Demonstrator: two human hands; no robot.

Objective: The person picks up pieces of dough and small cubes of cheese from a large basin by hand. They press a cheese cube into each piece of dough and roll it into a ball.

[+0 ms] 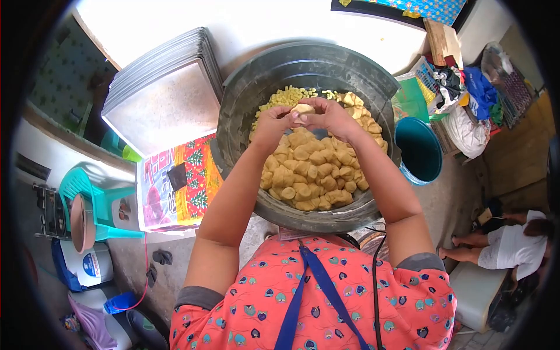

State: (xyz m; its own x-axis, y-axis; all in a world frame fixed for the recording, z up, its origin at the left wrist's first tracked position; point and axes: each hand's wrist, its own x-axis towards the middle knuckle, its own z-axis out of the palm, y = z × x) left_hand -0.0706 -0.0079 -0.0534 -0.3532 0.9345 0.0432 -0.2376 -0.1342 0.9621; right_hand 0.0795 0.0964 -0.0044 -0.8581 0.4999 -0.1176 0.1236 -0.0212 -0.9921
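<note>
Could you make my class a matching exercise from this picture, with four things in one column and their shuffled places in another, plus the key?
Things
1. Blue-green bucket
2. Pale lump
3. Stacked trays
4. Small yellow pieces

Places
A. Between the person's fingers
B. Inside the tub, toward its far side
C. Right of the tub
D. Left of the tub

Pairs: 1-C, 2-A, 3-D, 4-B

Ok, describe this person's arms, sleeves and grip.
The grip on each side is an ungloved hand: left hand and right hand. The forearms are bare, with no watch or bracelet visible. The short sleeves are coral-red with small blue and teal motifs, ending in dark grey cuffs.
</note>
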